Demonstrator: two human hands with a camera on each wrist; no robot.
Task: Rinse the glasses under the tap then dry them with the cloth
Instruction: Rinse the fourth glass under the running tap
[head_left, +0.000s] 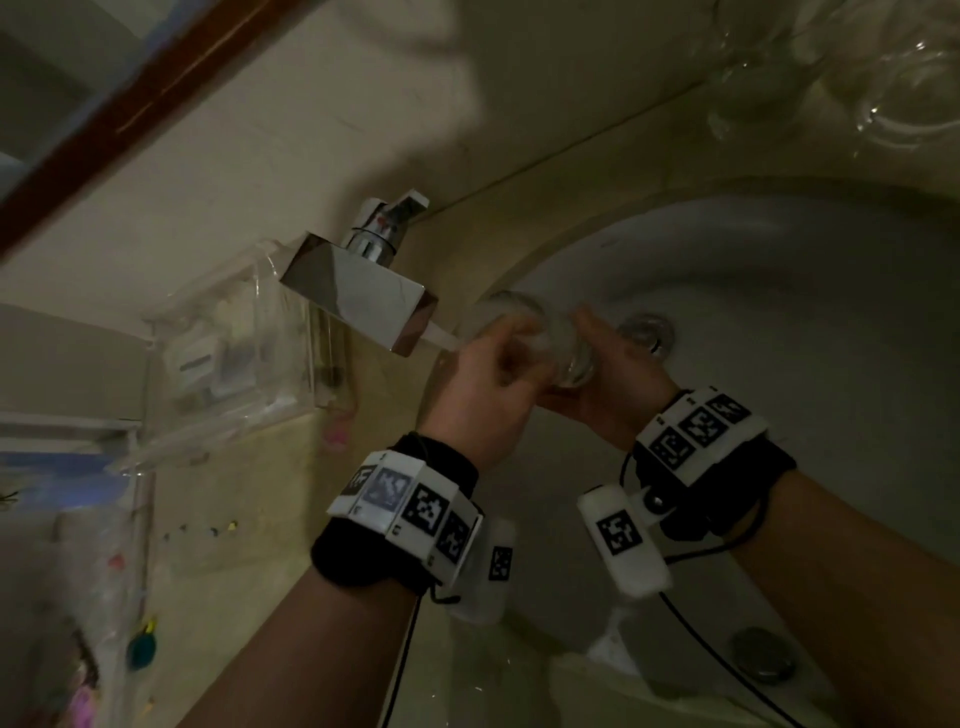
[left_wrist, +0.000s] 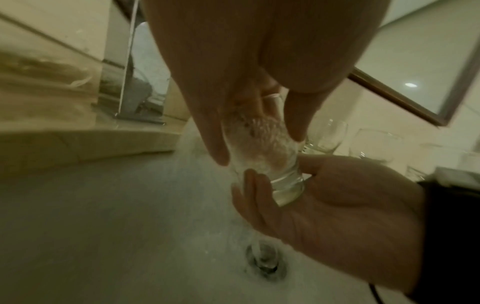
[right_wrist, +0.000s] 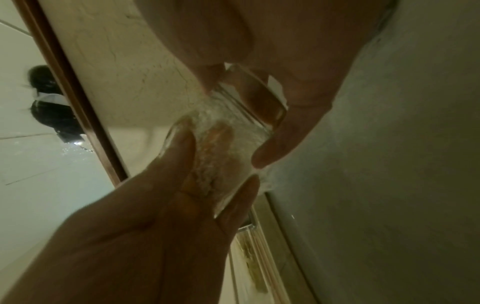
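Note:
A small clear glass (head_left: 558, 340) lies tilted over the basin, just beside the chrome tap (head_left: 358, 291), whose water stream (head_left: 441, 339) is running. My left hand (head_left: 519, 353) grips its mouth end; in the right wrist view some of its fingers (right_wrist: 218, 142) show through the wet wall from inside. My right hand (head_left: 597, 358) holds the thick base (left_wrist: 287, 190) between thumb and fingers. Froth and drops cover the glass (left_wrist: 259, 152) inside. No cloth is visible.
The white sink (head_left: 779, 322) has its drain (head_left: 644, 332) right behind my hands. Other clear glasses (head_left: 883, 78) stand on the counter at the far right, also seen as glasses (left_wrist: 327, 137) from the left wrist. A clear plastic organizer (head_left: 228, 353) is left of the tap.

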